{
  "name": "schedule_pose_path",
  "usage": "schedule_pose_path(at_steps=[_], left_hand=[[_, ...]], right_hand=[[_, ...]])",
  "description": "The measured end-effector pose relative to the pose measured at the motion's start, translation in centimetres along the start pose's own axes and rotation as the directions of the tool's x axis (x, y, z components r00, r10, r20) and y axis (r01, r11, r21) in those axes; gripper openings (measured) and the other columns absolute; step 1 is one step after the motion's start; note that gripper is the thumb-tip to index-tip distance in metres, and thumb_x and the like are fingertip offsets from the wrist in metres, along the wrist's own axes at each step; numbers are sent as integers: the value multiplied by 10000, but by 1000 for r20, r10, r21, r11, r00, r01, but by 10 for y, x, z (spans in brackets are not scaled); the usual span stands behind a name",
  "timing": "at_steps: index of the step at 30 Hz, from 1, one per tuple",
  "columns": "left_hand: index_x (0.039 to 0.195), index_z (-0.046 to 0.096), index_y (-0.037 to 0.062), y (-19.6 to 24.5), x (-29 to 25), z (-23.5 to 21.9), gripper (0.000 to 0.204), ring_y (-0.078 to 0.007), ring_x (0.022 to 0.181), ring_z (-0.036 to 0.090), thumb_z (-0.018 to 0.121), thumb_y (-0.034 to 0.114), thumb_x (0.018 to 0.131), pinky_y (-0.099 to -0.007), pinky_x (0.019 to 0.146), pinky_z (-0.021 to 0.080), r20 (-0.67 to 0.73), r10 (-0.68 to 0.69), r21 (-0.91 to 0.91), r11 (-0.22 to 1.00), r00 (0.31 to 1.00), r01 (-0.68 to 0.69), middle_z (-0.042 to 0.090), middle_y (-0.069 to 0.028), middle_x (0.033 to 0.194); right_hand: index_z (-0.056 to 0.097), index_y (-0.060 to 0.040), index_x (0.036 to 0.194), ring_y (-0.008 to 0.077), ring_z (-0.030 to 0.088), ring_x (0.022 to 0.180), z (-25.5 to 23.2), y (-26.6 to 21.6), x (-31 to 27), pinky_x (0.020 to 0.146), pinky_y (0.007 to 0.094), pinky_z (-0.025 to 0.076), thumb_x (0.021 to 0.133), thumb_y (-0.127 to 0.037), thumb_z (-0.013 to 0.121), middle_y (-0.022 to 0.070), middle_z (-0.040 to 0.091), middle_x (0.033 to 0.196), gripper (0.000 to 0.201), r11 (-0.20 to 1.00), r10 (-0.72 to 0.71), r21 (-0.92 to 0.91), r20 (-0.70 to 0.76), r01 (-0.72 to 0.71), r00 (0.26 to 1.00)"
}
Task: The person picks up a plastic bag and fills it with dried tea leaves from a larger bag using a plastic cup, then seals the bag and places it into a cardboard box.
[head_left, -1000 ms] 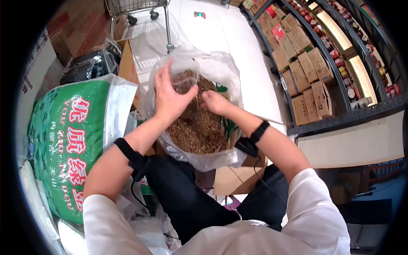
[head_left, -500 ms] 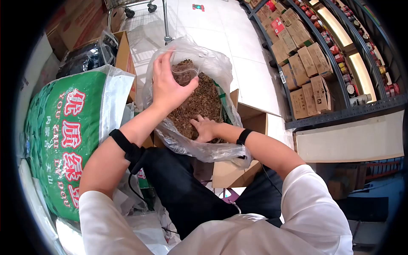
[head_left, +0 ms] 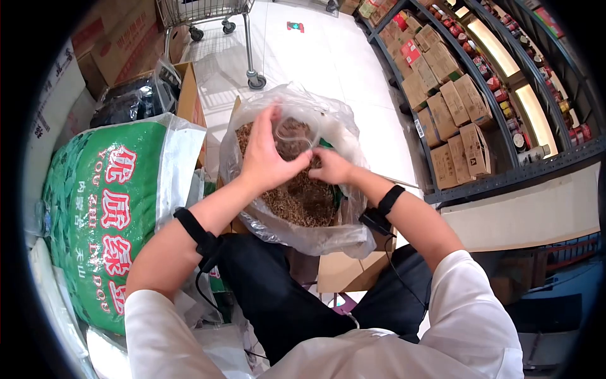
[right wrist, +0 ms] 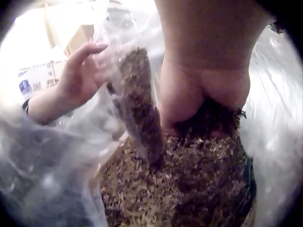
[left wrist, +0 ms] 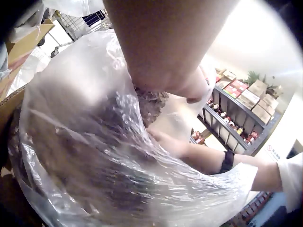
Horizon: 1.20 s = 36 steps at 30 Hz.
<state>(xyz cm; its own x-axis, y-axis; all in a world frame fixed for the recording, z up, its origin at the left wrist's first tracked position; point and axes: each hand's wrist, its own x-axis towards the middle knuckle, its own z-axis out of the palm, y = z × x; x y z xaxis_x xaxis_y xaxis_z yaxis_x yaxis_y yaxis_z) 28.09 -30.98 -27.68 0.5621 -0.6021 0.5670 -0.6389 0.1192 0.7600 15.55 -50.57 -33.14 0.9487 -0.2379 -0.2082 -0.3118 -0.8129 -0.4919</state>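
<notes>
A large clear plastic sack (head_left: 341, 237) stands between the person's knees, holding loose dried brown flakes (head_left: 293, 205). Over the flakes, the left hand (head_left: 265, 158) grips a small clear plastic bag (right wrist: 137, 97) near its mouth, thumb and fingers spread around it. Brown flakes fill much of this small bag, which tilts in the right wrist view. Close beside its mouth is the right hand (head_left: 331, 167), fingers curled. Dark flakes show in the right palm (right wrist: 184, 90) in the right wrist view; its fingertips are mostly hidden there.
A big green printed bag (head_left: 104, 208) stands at the left, with an open carton (head_left: 190, 95) behind it. Ahead is a wire shopping cart (head_left: 205, 14). Shelves (head_left: 416, 136) of boxes and jars line the right. Cardboard flaps (head_left: 350, 268) show below the sack.
The right hand went from beside the small bag down to the flakes at the near side, then came back up beside the small bag. The left hand keeps its hold.
</notes>
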Motion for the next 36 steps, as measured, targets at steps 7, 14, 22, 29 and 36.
schedule_pose_path(at_steps=[7, 14, 22, 29, 36], left_hand=[[1434, 243, 27, 14, -10, 3, 1029, -331, 1220, 475, 840, 282, 636, -420, 1055, 388, 269, 52, -199, 980, 962, 2, 425, -218, 1321], [1493, 143, 43, 6, -15, 5, 1155, -365, 1232, 458, 855, 337, 633, -441, 1054, 388, 295, -66, -97, 990, 953, 98, 397, -237, 1330], [1499, 135, 42, 8, -12, 3, 1158, -387, 1243, 447, 842, 376, 644, -454, 1062, 377, 263, -128, -35, 989, 956, 142, 361, -253, 1357], [1502, 140, 52, 3, -15, 5, 1156, -401, 1270, 409, 830, 412, 646, -479, 1073, 346, 269, -93, 3, 995, 959, 95, 346, -254, 1367], [1494, 170, 66, 2, -15, 5, 1136, -401, 1281, 394, 827, 438, 644, -482, 1078, 335, 302, -130, 31, 992, 945, 126, 341, -228, 1379]], right_hand=[[612, -11, 1100, 179, 620, 780, -84, -20, 9, 729, 332, 518, 801, -206, 711, 97, 665, 915, 370, 889, 239, 427, -125, -165, 963], [650, -68, 887, 68, 505, 574, -119, -92, -4, 501, 239, 385, 823, -228, 736, -20, 589, 699, 192, 757, 304, 641, -169, -130, 937], [599, -10, 1091, 106, 586, 782, -109, -112, -9, 696, 274, 493, 815, -291, 756, 49, 621, 880, 424, 975, -74, 186, -239, 120, 968], [625, -12, 1054, 177, 626, 818, -112, -118, -13, 749, 313, 509, 844, -257, 722, 100, 662, 928, 337, 950, -308, -28, -236, 310, 922], [634, 0, 1022, 163, 630, 789, -111, -120, -14, 732, 302, 512, 868, -204, 698, 87, 671, 896, 263, 971, -201, 96, -157, 218, 967]])
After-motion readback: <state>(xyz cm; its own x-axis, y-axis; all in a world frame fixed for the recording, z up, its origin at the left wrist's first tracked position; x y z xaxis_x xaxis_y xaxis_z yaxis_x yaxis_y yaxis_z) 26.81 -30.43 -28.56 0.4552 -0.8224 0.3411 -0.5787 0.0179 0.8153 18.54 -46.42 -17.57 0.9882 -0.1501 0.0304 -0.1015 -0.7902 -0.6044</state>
